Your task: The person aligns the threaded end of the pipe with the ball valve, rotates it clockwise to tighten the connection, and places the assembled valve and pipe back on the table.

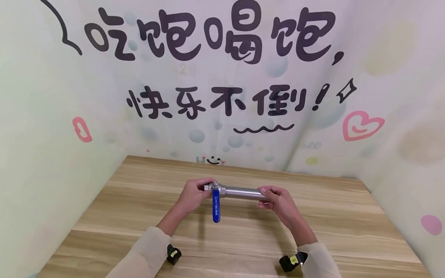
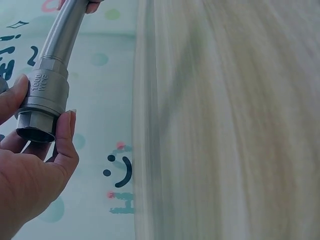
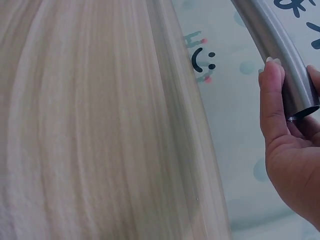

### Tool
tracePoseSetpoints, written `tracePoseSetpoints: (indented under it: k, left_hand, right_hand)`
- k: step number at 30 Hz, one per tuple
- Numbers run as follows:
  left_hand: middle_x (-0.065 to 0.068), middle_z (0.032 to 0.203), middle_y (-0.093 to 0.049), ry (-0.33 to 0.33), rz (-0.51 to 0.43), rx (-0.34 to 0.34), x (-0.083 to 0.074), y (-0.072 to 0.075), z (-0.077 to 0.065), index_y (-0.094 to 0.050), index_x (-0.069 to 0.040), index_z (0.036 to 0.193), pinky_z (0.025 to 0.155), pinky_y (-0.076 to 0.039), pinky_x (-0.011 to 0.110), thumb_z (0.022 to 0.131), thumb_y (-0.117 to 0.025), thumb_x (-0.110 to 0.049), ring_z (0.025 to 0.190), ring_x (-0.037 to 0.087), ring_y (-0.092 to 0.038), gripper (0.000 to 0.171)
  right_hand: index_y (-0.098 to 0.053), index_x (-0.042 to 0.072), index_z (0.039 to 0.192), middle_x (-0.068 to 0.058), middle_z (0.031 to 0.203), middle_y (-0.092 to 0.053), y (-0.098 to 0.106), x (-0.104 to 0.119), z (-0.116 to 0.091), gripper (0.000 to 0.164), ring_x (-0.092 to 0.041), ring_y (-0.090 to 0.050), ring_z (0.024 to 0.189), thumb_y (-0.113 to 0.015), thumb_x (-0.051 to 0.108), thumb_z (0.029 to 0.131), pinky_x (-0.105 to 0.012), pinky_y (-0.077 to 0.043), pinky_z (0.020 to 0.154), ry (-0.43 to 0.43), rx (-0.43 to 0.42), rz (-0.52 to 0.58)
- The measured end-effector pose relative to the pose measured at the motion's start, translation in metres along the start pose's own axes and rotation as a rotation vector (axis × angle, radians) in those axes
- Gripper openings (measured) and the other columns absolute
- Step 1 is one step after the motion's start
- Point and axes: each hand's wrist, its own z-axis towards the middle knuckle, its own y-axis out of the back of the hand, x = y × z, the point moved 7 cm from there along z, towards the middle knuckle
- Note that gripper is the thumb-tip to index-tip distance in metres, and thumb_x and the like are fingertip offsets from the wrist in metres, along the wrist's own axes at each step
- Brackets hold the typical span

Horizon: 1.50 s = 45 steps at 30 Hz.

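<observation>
A steel ball valve (image 2: 47, 90) with a blue lever handle (image 1: 216, 206) is joined to a smooth metal pipe (image 1: 243, 192). Both are held up above the wooden table, the pipe lying nearly level in the head view. My left hand (image 1: 193, 195) grips the valve body at its left end, thumb and fingers around it; the hexagonal open end faces that palm in the left wrist view. At the pipe's other end, my right hand (image 1: 281, 202) holds the tube between thumb and fingers. Its hollow end shows in the right wrist view. The lever hangs toward me, touched by neither palm.
Beneath the hands lies a wood-grain table (image 1: 222, 247). A pale printed curtain (image 1: 215, 139) with dark lettering stands behind it and along both sides. Black wrist cameras (image 1: 174, 255) sit at the cuffs of the light sleeves (image 1: 146, 251).
</observation>
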Motion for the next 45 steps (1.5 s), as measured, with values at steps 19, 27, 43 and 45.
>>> tracePoseSetpoints:
  k: [19, 27, 43, 45]
  left_hand:
    - [0.01, 0.098, -0.069, -0.006, 0.013, 0.0, -0.0026, -0.0026, -0.0009, -0.073, -0.006, 0.107, 0.071, -0.054, 0.04, 0.083, -0.064, 0.007, 0.078, 0.018, -0.057, 0.029]
    - [0.014, 0.104, -0.069, 0.022, 0.011, 0.004, -0.0002, -0.003, -0.0027, -0.07, 0.0, 0.113, 0.066, -0.049, 0.023, 0.084, -0.065, 0.007, 0.08, 0.02, -0.056, 0.03]
    - [0.012, 0.103, -0.07, -0.003, 0.039, -0.004, 0.0026, -0.0013, -0.0008, -0.071, -0.001, 0.113, 0.065, -0.048, 0.022, 0.081, -0.066, 0.008, 0.084, 0.024, -0.055, 0.033]
    - [0.011, 0.103, -0.07, -0.009, 0.053, 0.008, 0.003, -0.0022, -0.0007, -0.071, -0.001, 0.113, 0.066, -0.048, 0.023, 0.081, -0.066, 0.008, 0.084, 0.023, -0.055, 0.034]
  right_hand:
    - [-0.055, -0.012, 0.125, -0.011, 0.093, -0.061, 0.0021, 0.0012, -0.0033, 0.044, -0.015, -0.063, 0.068, -0.069, 0.008, 0.088, -0.026, -0.057, 0.064, 0.013, 0.039, -0.009]
    - [-0.048, -0.014, 0.129, -0.008, 0.091, -0.061, -0.0008, -0.0004, -0.0041, 0.048, -0.015, -0.066, 0.07, -0.066, 0.003, 0.088, -0.026, -0.058, 0.068, 0.007, 0.084, -0.006]
    - [-0.05, -0.012, 0.128, -0.01, 0.087, -0.059, 0.0005, -0.0028, -0.0027, 0.048, -0.013, -0.062, 0.067, -0.068, 0.01, 0.09, -0.024, -0.057, 0.065, -0.02, 0.053, -0.035]
    - [-0.051, -0.011, 0.128, -0.011, 0.088, -0.059, 0.0018, -0.0045, -0.0025, 0.047, -0.013, -0.062, 0.067, -0.068, 0.011, 0.09, -0.024, -0.057, 0.065, -0.028, 0.051, -0.042]
